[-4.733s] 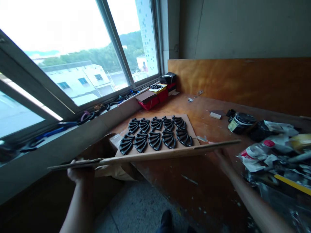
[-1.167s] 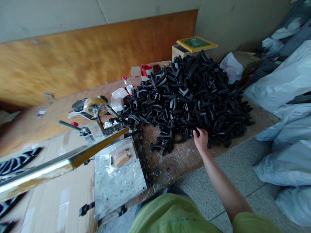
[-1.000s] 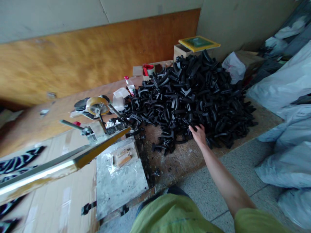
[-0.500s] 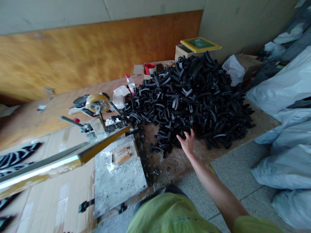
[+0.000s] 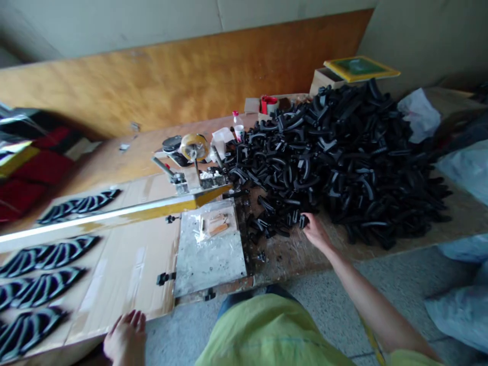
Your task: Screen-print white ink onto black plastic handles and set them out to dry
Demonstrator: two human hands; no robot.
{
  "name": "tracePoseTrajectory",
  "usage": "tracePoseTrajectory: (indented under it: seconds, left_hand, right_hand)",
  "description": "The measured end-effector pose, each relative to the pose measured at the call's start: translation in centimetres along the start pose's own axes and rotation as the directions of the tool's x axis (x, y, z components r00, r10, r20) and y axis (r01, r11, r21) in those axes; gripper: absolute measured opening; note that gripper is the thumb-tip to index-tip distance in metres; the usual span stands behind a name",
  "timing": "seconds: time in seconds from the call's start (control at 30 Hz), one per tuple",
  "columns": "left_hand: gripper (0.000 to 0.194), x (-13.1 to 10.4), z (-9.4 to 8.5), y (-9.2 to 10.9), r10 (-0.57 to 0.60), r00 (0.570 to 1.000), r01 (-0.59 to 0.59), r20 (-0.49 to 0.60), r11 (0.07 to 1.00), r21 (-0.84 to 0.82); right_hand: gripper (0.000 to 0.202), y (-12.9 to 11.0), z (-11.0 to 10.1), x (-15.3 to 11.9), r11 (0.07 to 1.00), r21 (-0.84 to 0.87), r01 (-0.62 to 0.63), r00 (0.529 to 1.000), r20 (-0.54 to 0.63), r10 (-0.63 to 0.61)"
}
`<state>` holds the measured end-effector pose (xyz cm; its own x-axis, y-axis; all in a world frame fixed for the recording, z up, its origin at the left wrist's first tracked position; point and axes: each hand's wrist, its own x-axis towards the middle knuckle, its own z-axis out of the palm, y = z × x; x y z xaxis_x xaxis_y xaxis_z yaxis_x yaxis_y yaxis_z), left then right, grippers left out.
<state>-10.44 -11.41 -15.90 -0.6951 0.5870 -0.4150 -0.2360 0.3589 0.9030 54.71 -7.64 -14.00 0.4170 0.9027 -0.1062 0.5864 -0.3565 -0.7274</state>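
Observation:
My right hand [image 5: 315,233] is at the near edge of a large pile of curved black plastic parts [image 5: 343,152]. Its fingers are closed on a black plastic part [image 5: 303,221], whose exact kind I cannot make out. At the lower left, my left hand [image 5: 125,335] lies on the front edge of a cardboard sheet [image 5: 152,300], fingers extended and holding nothing. Rows of black slatted, fan-shaped pieces [image 5: 49,287] lie on the cardboard.
Between my hands is a metal plate [image 5: 209,254] with a plastic-wrapped bundle [image 5: 216,224] on it. A long yellow-edged frame [image 5: 152,208] on a clamp spans the cardboard. Behind stand a tape roll [image 5: 194,147] and a bottle [image 5: 238,127]. Pale sacks [image 5: 457,320] are at the right.
The view has turned left, bringing my left hand and more black slatted pieces into sight. My right hand, spread beside the pile before, has closed on a black plastic part.

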Motion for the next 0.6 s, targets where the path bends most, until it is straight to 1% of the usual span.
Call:
tracePoseTrajectory:
  seconds: [0.07,0.13,0.17,0.23,0.27,0.3,0.33,0.37,0.43,0.5,0.53,0.6]
  left_hand:
    - [0.043,-0.5,0.6,0.7,-0.013,0.998,0.007,-0.062,0.994,-0.105]
    - [0.044,-0.9,1.2,1.5,-0.021,0.997,0.012,-0.071,0.991,-0.134]
    - [0.042,-1.0,1.6,1.9,-0.02,0.998,0.01,-0.065,0.99,-0.14]
    - [0.036,-1.3,2.5,2.8,-0.03,0.996,0.016,-0.086,0.987,-0.158]
    - [0.033,-1.4,3.1,3.3,-0.043,0.993,0.024,-0.108,0.986,-0.165]
    - [0.031,-1.5,3.6,3.7,-0.055,0.991,0.034,-0.124,0.985,-0.169]
    - [0.029,-1.6,4.3,4.1,-0.062,0.989,0.039,-0.134,0.985,-0.166]
    - [0.027,-1.7,4.9,4.5,-0.065,0.988,0.042,-0.138,0.986,-0.161]
    - [0.023,-1.9,6.2,5.1,-0.071,0.992,0.054,-0.102,0.987,-0.154]
    - [0.021,-2.2,7.4,5.6,-0.071,0.996,0.061,-0.06,0.986,-0.157]
    - [0.021,-2.3,8.0,5.8,-0.069,0.997,0.061,-0.04,0.985,-0.161]
    - [0.023,-2.5,8.9,6.1,-0.053,0.999,0.054,0.009,0.983,-0.175]
  right_hand:
    - [0.042,0.4,-1.1,0.3,0.998,-0.026,-0.063,0.998,-0.009,0.063]
    - [0.037,-0.2,-2.0,0.3,0.995,-0.039,-0.095,0.995,-0.029,0.094]
    - [0.035,-0.9,-2.2,0.3,0.993,-0.067,-0.094,0.994,-0.053,0.091]
    - [0.035,-3.0,-2.1,0.0,0.982,-0.184,-0.05,0.99,-0.139,0.024]
    - [0.035,-4.4,-1.7,-0.1,0.969,-0.249,0.002,0.983,-0.177,-0.047]
    - [0.036,-6.0,-0.9,-0.2,0.954,-0.292,0.074,0.971,-0.196,-0.135]
    - [0.036,-7.8,0.2,-0.3,0.94,-0.299,0.164,0.955,-0.191,-0.228]
    - [0.036,-9.6,1.5,-0.4,0.926,-0.266,0.266,0.935,-0.161,-0.315]
    - [0.034,-13.4,4.9,-0.5,0.888,-0.115,0.445,0.888,-0.072,-0.454]
    - [0.031,-17.1,8.6,-0.5,0.836,0.027,0.548,0.836,-0.001,-0.548]
    - [0.029,-18.8,10.4,-0.4,0.809,0.06,0.584,0.81,0.019,-0.586]
    - [0.028,-21.5,13.5,-0.3,0.742,0.047,0.669,0.739,0.059,-0.671]
